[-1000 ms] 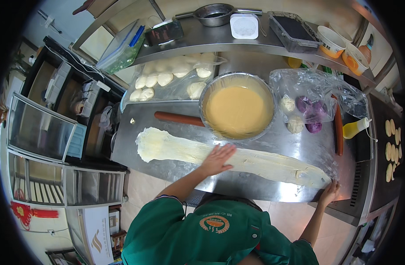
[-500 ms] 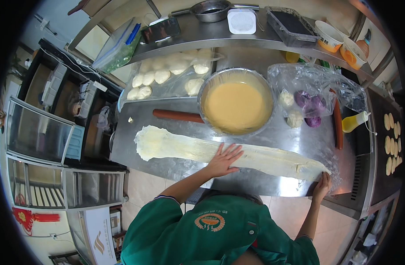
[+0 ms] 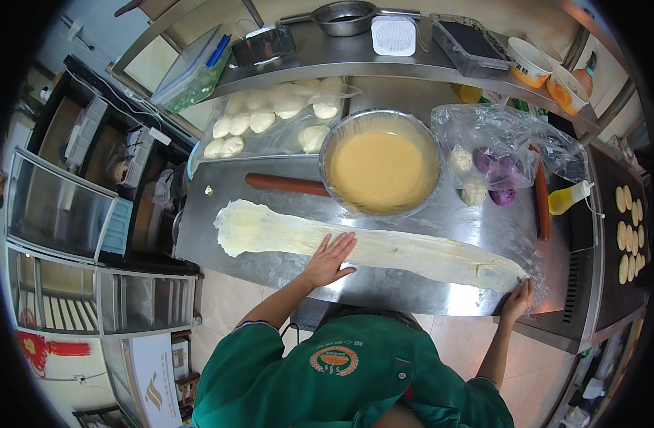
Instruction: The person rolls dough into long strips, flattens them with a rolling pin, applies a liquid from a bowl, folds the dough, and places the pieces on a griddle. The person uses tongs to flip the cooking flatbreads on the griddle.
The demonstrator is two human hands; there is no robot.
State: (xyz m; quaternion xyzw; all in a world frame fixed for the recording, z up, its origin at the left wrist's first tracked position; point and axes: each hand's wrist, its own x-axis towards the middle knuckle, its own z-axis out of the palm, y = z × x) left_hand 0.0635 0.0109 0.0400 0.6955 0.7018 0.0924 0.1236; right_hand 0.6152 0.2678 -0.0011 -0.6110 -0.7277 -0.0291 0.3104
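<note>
Across the near half of the stainless-steel worktable [image 3: 197, 234] in the head view lies a long, thin dough sheet [image 3: 420, 253], in front of a bowl [image 3: 325, 160] of pale yellow batter [image 3: 377, 171] and a reddish-brown rolling pin [image 3: 284, 183]. On its left half rests the left hand [image 3: 328, 262], palm down, fingers extended and slightly apart. At its narrow right end, the right hand [image 3: 517, 299] has its fingers bent close together, though whether they pinch the edge I cannot tell.

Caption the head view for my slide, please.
Left hand spread on a long, pale dough strip, right hand at its right end, on a grey metal table.
</note>
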